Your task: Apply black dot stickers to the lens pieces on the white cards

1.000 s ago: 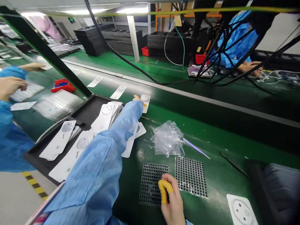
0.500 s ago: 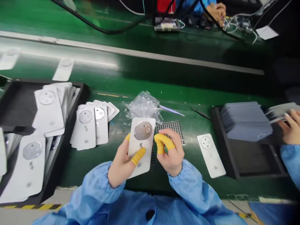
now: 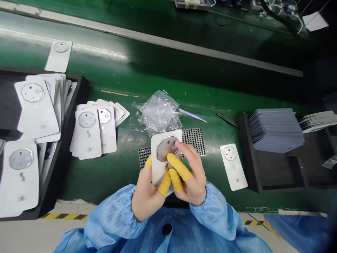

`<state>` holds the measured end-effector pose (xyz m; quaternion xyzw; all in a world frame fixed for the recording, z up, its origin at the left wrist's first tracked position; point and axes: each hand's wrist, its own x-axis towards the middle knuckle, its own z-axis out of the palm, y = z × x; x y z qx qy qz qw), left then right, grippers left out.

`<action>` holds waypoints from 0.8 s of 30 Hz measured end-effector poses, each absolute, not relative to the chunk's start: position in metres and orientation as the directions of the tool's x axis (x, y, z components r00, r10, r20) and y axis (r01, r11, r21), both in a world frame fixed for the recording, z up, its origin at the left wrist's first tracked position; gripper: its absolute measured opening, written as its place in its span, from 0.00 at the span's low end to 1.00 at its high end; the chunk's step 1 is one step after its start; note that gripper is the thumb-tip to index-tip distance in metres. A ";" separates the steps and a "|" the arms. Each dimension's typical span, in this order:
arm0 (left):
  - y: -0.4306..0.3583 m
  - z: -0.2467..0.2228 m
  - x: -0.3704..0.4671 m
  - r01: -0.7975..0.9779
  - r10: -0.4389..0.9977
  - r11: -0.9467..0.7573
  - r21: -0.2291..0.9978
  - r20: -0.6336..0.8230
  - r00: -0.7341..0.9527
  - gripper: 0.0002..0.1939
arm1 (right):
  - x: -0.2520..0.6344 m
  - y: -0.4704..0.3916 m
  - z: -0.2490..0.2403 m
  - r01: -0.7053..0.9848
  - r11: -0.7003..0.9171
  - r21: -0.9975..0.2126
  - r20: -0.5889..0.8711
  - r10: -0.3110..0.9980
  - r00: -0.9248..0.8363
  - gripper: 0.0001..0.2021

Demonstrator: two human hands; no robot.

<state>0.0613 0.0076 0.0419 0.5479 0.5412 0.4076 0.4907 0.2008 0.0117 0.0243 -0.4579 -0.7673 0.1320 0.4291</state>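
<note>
Our right hand (image 3: 193,177), beside the white panel (image 3: 159,172) half a second ago, now touches its face, fingers half curled; we cannot tell if they pinch anything. Our left hand (image 3: 147,196) grips the panel, thumb over its lower face. Farther off, our left tray (image 3: 61,165) holds similar panels (image 3: 37,112), the right tray (image 3: 279,172) grey sheets (image 3: 276,131)

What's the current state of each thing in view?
Left hand: gripping the held panel
Right hand: touching its face
Held panel: partly covered by the hands
Dotted sheets: partly hidden
Clear film: loose heap
Purple tool: lying down
Black tool: lying down
Lone panel: face up
Panel stack: fanned
Left tray: holding panels
Right tray: holding panels
</note>
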 end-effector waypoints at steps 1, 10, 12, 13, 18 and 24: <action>0.008 0.042 0.062 0.210 0.994 0.043 0.977 -0.064 0.091 0.27 | 0.200 0.012 0.024 0.596 0.543 -0.592 0.534 0.818 -0.215 0.26; 0.008 0.037 0.060 0.307 0.992 -0.062 0.950 0.026 0.122 0.24 | 0.199 0.000 0.026 0.684 0.504 -0.527 0.448 0.849 -0.281 0.25; 0.007 0.037 0.059 0.352 0.991 -0.072 0.933 0.029 0.127 0.27 | 0.200 0.000 0.026 0.633 0.522 -0.571 0.436 0.847 -0.305 0.27; 0.006 0.037 0.059 0.379 0.991 -0.078 0.922 0.030 0.131 0.28 | 0.201 0.001 0.025 0.613 0.528 -0.588 0.426 0.846 -0.319 0.28; 0.008 0.031 0.061 0.431 0.992 -0.081 0.899 0.031 0.122 0.25 | 0.205 0.008 0.017 0.528 0.508 -0.681 0.379 0.861 -0.339 0.28; 0.023 0.015 0.010 0.419 0.927 -0.052 0.907 0.200 -0.317 0.47 | 0.197 0.005 -0.026 0.518 0.479 -0.709 0.359 0.877 -0.320 0.25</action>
